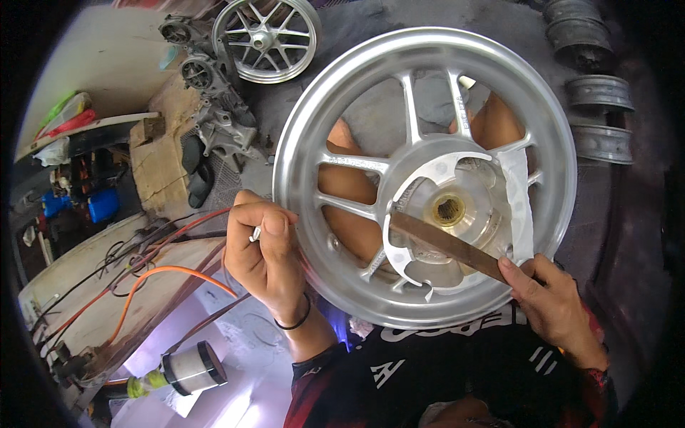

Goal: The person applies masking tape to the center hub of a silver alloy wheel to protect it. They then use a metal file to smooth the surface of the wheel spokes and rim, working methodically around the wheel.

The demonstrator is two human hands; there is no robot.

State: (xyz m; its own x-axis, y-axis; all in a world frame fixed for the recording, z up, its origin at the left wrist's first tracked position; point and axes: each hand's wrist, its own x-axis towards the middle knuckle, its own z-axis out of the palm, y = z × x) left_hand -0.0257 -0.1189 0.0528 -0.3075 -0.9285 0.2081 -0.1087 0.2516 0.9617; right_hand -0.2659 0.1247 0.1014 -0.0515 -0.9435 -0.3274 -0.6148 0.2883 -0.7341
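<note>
A silver spoked motorcycle wheel [307,85] lies before me, over my bent legs. White masking tape [401,246] rings part of its hub, with ragged edges and a small torn flap at the bottom. A longer tape strip [519,203] lies across the spokes on the hub's right. My right hand [549,303] is closed round the near end of a flat brown bar [449,246], perhaps a file; its far end rests at the tape's inner left edge. Beside the rim at left, my left hand [264,253] is curled shut on a small white scrap [255,233].
Another silver wheel [265,43] lies at the back, next to grey metal engine casings [214,114]. Several bare rims [599,93] stand at the far right. Red and orange hoses [171,269] run in from the left, above a clear-and-black cylinder [194,369]. A cardboard piece [160,167] lies near sandals [200,185].
</note>
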